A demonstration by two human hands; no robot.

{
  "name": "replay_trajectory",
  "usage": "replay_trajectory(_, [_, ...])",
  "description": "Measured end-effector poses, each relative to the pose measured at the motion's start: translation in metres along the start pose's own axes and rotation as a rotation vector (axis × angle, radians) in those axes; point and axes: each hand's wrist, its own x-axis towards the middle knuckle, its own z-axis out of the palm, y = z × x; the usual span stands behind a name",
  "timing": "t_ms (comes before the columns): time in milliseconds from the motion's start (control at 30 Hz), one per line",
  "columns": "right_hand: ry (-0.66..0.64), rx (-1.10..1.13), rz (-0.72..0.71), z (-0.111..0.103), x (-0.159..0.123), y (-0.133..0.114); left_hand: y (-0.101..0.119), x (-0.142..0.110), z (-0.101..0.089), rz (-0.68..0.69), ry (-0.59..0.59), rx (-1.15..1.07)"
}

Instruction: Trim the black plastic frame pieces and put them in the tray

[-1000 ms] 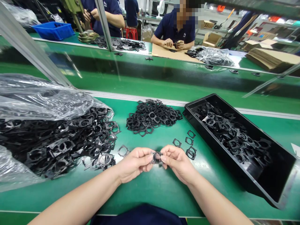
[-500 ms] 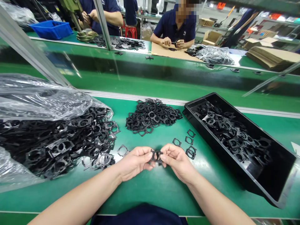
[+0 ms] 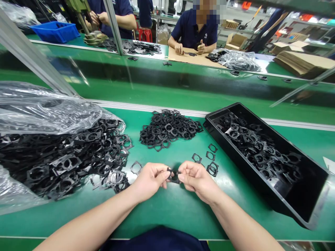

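My left hand point(image 3: 149, 181) and right hand point(image 3: 198, 181) pinch one black plastic frame point(image 3: 174, 175) between fingertips, above the green conveyor belt point(image 3: 162, 218). Loose frame pile point(image 3: 167, 130) lies far, bagged heap point(image 3: 65, 160) left, black tray point(image 3: 300, 205) right.

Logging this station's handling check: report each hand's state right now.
Left hand: closed, holding a black square frame by its left side.
Right hand: closed, holding the black square frame by its right side.

Frames point(image 3: 167, 129) lie between a plastic bag point(image 3: 44, 111) and a tray point(image 3: 251, 177).
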Motion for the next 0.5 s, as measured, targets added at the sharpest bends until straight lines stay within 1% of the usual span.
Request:
replay_trajectory(67, [-0.008,0.032,0.035,0.0010,-0.0004,-0.0003,-0.0013,-0.0012,0.0013,0.043,0.030,0.066])
replay_trajectory(133, [0.001,0.033,0.036,0.0010,-0.0009,-0.0009,-0.0020,-0.0024,0.0018,0.059,0.044,0.107])
replay_trajectory(200, [0.003,-0.017,0.008,-0.0004,-0.0014,-0.0017,-0.0018,-0.0035,0.0013,0.065,0.053,0.125])
replay_trajectory(300, [-0.038,-0.123,-0.010,-0.0038,-0.0016,-0.0024,-0.0006,-0.0039,0.0003,0.067,0.076,0.126])
replay_trajectory(400, [-0.068,-0.148,-0.012,-0.0049,-0.0010,-0.0010,-0.0002,-0.0020,0.0001,0.053,0.071,0.076])
replay_trajectory(500, [-0.069,-0.165,-0.082,-0.0025,-0.0009,0.0006,0.0005,0.0011,0.0000,0.008,0.024,-0.044])
